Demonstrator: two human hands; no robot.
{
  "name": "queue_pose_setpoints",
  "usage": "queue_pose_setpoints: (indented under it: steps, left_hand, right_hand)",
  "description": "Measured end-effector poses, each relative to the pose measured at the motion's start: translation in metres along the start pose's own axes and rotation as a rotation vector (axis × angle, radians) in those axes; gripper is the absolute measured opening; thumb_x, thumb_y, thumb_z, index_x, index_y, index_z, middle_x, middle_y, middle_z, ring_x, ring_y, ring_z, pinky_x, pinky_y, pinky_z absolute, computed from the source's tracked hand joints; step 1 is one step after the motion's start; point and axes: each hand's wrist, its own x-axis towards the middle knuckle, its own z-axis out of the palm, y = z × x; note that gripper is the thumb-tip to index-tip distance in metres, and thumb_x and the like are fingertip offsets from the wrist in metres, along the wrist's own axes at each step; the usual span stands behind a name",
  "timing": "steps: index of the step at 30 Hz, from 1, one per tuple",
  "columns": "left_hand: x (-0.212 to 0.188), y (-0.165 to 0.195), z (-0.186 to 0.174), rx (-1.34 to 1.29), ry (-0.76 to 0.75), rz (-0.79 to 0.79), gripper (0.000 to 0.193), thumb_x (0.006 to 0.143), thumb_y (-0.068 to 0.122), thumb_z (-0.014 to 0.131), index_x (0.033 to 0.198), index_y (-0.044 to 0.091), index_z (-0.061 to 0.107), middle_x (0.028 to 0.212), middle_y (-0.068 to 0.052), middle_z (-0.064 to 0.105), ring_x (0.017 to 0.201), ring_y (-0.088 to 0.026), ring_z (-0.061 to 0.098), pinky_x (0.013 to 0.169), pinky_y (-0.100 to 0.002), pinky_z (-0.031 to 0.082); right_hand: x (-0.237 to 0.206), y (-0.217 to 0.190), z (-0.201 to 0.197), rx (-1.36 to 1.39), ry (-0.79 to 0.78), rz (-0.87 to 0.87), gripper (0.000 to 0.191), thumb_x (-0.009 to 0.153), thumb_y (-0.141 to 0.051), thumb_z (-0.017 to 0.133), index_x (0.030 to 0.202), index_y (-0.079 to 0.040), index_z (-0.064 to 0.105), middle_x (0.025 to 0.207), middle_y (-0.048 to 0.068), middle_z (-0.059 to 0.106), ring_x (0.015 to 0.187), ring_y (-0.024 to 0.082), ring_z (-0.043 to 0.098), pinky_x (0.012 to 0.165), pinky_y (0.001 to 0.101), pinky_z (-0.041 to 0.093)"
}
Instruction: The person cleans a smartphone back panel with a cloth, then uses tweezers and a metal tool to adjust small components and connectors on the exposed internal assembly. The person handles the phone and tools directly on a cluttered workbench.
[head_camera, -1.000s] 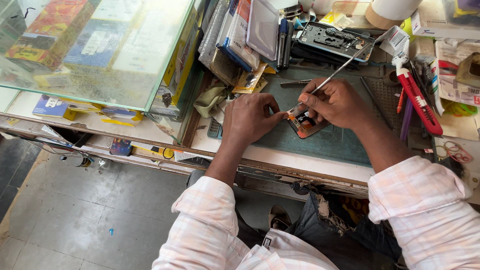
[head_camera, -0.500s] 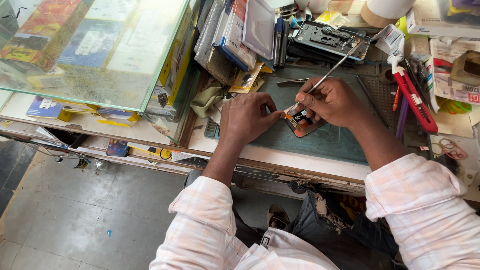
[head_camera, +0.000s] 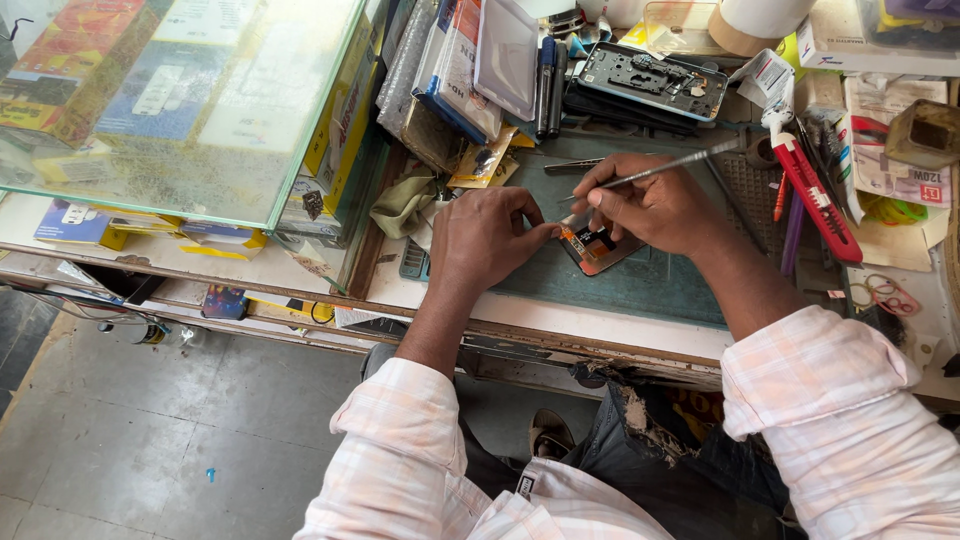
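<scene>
A small opened phone (head_camera: 598, 250) with an orange edge lies on a dark green mat (head_camera: 660, 280) on the workbench. My left hand (head_camera: 487, 240) rests on the mat and pinches the phone's left end with its fingertips. My right hand (head_camera: 655, 205) grips a thin metal tool (head_camera: 680, 163) like a pen, its tip down at the phone's inner parts and its handle pointing up to the right. Most of the phone is hidden under my two hands.
A glass display case (head_camera: 190, 100) with packaged goods fills the left. Another opened phone frame (head_camera: 650, 80), pens and packets lie behind the mat. A red cutter (head_camera: 815, 195), tape roll (head_camera: 755, 25) and boxes crowd the right. Grey floor tiles (head_camera: 150, 450) lie below.
The hands stay on the phone; the metal tool in my right hand has tilted lower, and my fingers have shifted slightly over the phone.
</scene>
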Motion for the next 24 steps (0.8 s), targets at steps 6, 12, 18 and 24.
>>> queue_pose_setpoints:
  steps: [6, 12, 18, 24]
  left_hand:
    - [0.000, 0.001, 0.001, -0.004, 0.005, 0.010, 0.025, 0.077, 0.046, 0.084, 0.080, 0.022, 0.078, 0.070, 0.005, 0.070, 0.067, -0.014, 0.070, 0.060, -0.036, 0.052]
    - [0.000, 0.002, 0.001, 0.006, -0.011, -0.005, 0.024, 0.077, 0.046, 0.084, 0.080, 0.023, 0.078, 0.070, 0.006, 0.069, 0.066, -0.013, 0.069, 0.059, -0.035, 0.052]
    - [0.002, 0.002, 0.000, 0.022, -0.031, -0.014, 0.024, 0.077, 0.047, 0.084, 0.080, 0.024, 0.078, 0.069, 0.006, 0.069, 0.066, -0.013, 0.069, 0.059, -0.035, 0.052]
    - [0.001, 0.002, 0.001, 0.011, -0.020, -0.015, 0.025, 0.077, 0.047, 0.083, 0.080, 0.023, 0.077, 0.069, 0.006, 0.069, 0.066, -0.012, 0.069, 0.060, -0.035, 0.052]
  right_hand:
    - [-0.002, -0.009, 0.001, -0.010, 0.016, 0.006, 0.019, 0.096, -0.005, 0.063, 0.114, -0.003, 0.068, 0.110, 0.011, 0.078, 0.095, 0.013, 0.075, 0.071, 0.0267, 0.065]
    - [-0.001, -0.002, 0.000, -0.028, 0.008, -0.009, 0.018, 0.100, -0.015, 0.065, 0.112, -0.003, 0.070, 0.101, 0.010, 0.079, 0.092, 0.012, 0.077, 0.063, 0.0256, 0.063]
    - [0.001, 0.014, -0.002, 0.034, 0.019, -0.019, 0.023, 0.103, -0.024, 0.064, 0.105, -0.002, 0.069, 0.095, 0.008, 0.077, 0.078, 0.010, 0.073, 0.059, 0.0245, 0.060]
    - [0.000, 0.014, -0.003, 0.005, 0.001, -0.030, 0.024, 0.104, -0.026, 0.061, 0.104, -0.003, 0.068, 0.094, 0.008, 0.077, 0.078, 0.010, 0.073, 0.060, 0.0237, 0.060]
